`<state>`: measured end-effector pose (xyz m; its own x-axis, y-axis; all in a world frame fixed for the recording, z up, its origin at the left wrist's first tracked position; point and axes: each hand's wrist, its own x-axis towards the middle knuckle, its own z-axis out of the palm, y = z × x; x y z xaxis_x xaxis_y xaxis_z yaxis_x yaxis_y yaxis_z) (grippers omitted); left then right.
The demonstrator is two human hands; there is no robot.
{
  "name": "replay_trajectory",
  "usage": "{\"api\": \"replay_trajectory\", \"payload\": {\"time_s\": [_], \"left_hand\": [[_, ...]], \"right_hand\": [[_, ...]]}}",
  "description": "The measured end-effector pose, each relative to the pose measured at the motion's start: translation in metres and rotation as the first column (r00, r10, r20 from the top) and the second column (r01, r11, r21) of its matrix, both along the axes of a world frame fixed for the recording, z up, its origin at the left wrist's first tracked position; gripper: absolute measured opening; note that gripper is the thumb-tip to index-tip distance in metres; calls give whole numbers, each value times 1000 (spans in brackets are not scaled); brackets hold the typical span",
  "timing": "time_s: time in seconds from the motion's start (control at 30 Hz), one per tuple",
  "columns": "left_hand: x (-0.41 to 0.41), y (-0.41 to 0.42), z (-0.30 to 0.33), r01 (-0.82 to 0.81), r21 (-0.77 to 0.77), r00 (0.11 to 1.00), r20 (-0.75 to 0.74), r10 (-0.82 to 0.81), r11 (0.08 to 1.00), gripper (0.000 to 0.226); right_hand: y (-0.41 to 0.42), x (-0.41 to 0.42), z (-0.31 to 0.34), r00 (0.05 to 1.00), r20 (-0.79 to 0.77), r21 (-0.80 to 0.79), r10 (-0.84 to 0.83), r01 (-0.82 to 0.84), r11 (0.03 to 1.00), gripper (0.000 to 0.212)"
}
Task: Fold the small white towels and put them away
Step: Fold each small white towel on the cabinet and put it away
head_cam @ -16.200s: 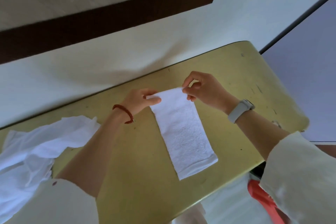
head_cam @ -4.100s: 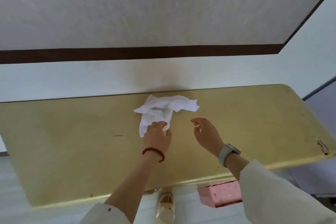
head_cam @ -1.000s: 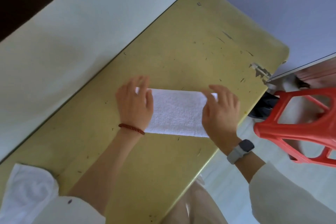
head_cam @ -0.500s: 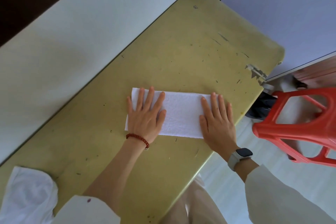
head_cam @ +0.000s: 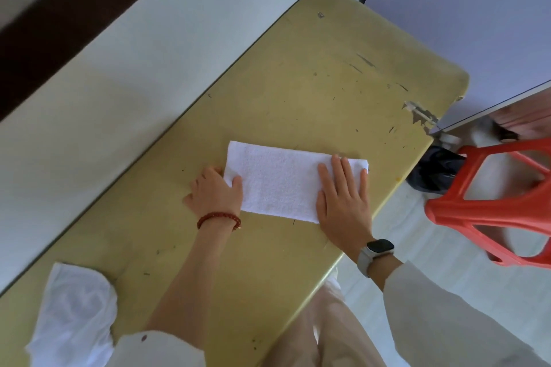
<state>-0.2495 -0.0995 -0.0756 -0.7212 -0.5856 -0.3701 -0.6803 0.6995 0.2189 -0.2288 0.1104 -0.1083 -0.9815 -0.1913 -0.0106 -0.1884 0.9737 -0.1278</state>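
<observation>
A small white towel [head_cam: 277, 182], folded into a long narrow strip, lies flat on the yellow table [head_cam: 313, 92]. My left hand [head_cam: 213, 192], with a red bead bracelet at the wrist, pinches the strip's left end, thumb on top and fingers curled under its edge. My right hand [head_cam: 343, 197], with a watch on the wrist, lies flat with spread fingers on the strip's right end, pressing it down.
A crumpled white cloth [head_cam: 71, 316] lies at the table's near left corner. A red plastic stool [head_cam: 501, 205] stands on the floor to the right, a dark object beside it. A white wall runs behind the table. The table's right edge is chipped [head_cam: 420, 115].
Half a second ago both hands lay flat on the strip. Now my left hand has slid to the left end and taken hold of its edge. My right hand stays pressed on the right end.
</observation>
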Motion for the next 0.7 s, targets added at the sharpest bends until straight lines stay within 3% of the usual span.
{"api": "replay_trajectory", "payload": {"time_s": [0.13, 0.23, 0.43, 0.5, 0.57, 0.63, 0.7], "left_hand": [[-12, -11, 1, -55, 128, 991, 126, 39, 990, 31], [-16, -7, 4, -17, 88, 988, 152, 3, 996, 25], [-18, 12, 27, 77, 38, 973, -220, -67, 996, 13], [-27, 13, 33, 123, -7, 929, -350, -118, 992, 14], [-36, 15, 38, 208, -25, 838, -511, -192, 978, 14], [-38, 25, 40, 365, -132, 691, -625, -363, 922, 14], [-30, 41, 36, 501, -246, 551, -649, -525, 830, 13]], "right_hand": [[0, 0, -4, 999, -39, -6, 1, -1, 1000, 47], [-1, 0, -4, 999, -42, -23, -9, 8, 1000, 47], [-8, 0, -2, 999, -5, -57, -54, 53, 997, 47], [-18, -3, 4, 993, 51, -162, -103, 110, 981, 49], [-23, -8, 17, 973, 165, -438, -161, 218, 872, 49], [-18, -15, 36, 939, 274, -708, -207, 343, 617, 43], [-7, -27, 53, 880, 393, -797, -268, 471, 378, 27]]}}
